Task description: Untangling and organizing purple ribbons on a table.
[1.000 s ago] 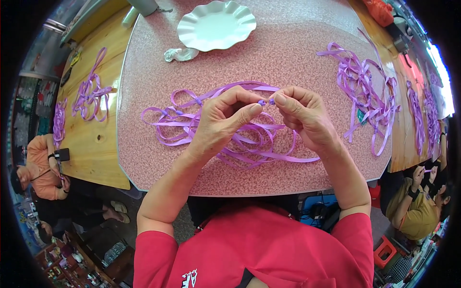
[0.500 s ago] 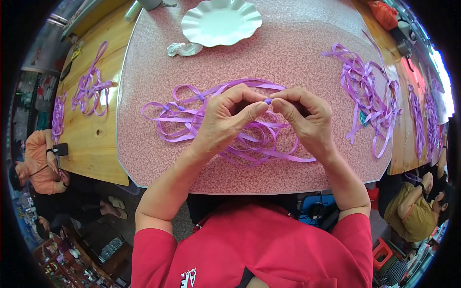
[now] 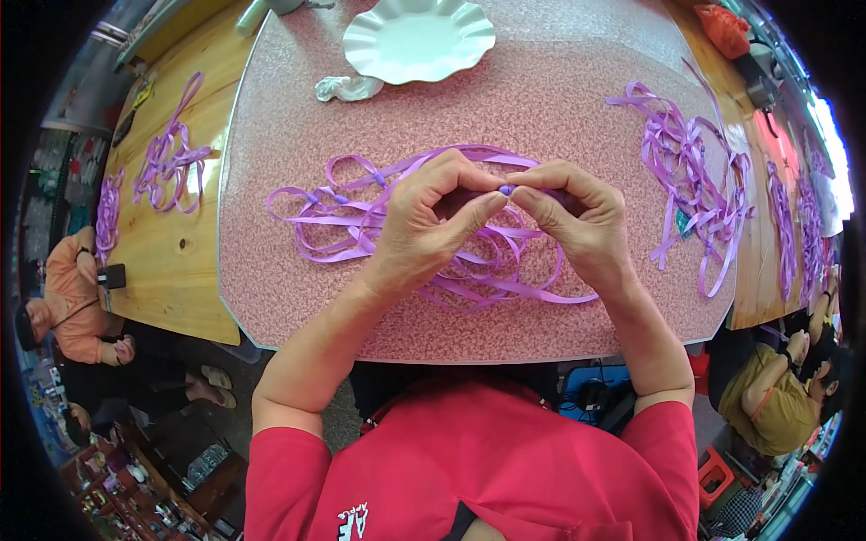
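Purple ribbon lies in loose loops on the pink speckled table, with several small knots along it. Above the pile, my left hand and my right hand meet fingertip to fingertip. Between them sits a small purple knot in the ribbon. Thumb and forefinger of each hand pinch the ribbon on either side of that knot. The other fingers curl inward, and the ribbon inside them is mostly hidden.
A white scalloped plate and a crumpled white wrapper lie at the far side. More purple ribbon is heaped at the right, and another bunch on the wooden table at left. Co-workers sit at both sides.
My hands keep their pinch at the knot with hardly any movement. At the left, the co-worker's arms have shifted.
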`<state>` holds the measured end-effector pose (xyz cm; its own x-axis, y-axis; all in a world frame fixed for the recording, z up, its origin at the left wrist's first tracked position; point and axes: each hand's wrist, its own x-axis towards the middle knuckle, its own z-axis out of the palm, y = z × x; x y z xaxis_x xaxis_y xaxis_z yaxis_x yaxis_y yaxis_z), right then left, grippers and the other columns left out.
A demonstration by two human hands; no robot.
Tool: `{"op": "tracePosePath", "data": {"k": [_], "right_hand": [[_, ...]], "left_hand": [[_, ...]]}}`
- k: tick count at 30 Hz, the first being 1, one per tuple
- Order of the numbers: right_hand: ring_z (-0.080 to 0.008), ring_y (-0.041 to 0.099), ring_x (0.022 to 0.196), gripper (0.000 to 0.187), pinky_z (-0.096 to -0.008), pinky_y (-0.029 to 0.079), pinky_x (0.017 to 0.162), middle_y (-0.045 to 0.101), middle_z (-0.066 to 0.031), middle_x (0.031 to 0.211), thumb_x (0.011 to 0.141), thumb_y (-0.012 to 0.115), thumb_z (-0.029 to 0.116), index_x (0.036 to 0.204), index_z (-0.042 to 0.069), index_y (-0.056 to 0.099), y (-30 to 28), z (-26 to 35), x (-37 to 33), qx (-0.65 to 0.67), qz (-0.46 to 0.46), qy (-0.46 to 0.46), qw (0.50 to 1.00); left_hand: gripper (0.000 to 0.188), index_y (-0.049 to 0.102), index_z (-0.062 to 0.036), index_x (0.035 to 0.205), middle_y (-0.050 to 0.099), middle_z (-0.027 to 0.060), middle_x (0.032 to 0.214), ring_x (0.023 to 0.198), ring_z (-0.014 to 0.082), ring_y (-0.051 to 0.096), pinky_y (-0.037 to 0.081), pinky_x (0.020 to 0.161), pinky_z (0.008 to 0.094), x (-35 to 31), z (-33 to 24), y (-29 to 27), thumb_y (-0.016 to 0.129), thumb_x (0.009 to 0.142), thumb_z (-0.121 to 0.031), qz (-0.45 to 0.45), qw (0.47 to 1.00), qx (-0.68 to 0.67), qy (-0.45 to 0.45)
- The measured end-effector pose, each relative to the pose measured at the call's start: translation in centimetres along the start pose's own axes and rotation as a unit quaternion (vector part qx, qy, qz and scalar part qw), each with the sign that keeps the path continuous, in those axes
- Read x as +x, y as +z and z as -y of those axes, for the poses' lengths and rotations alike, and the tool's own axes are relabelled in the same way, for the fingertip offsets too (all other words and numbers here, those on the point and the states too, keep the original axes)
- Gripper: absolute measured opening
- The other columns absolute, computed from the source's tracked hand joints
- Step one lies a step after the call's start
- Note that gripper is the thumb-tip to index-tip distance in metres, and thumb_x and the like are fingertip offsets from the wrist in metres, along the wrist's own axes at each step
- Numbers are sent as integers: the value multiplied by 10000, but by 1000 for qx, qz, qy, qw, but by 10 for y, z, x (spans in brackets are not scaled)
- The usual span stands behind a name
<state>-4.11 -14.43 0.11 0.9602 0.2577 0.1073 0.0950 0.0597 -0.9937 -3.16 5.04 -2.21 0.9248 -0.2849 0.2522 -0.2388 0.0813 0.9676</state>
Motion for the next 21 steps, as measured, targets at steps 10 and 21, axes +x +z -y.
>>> {"op": "tracePosePath", "data": {"k": [10,21], "right_hand": [[-88,606,828,170,-218,477,669,663,-69,974,866,689,-49,1029,-4,700,-2,0,1,-191,-10,-133,972],[-88,602,749,165,-228,461,598,660,-73,894,831,707,-62,980,7,719,-8,-1,4,-103,39,-135,985]], "left_hand": [[130,695,-18,936,569,28,770,638,73,508,376,532,228,1,-7,2,754,821,-11,-27,965,216,149],[89,668,12,883,565,41,755,671,101,544,409,569,254,0,-4,-1,735,825,5,12,998,41,45]]}}
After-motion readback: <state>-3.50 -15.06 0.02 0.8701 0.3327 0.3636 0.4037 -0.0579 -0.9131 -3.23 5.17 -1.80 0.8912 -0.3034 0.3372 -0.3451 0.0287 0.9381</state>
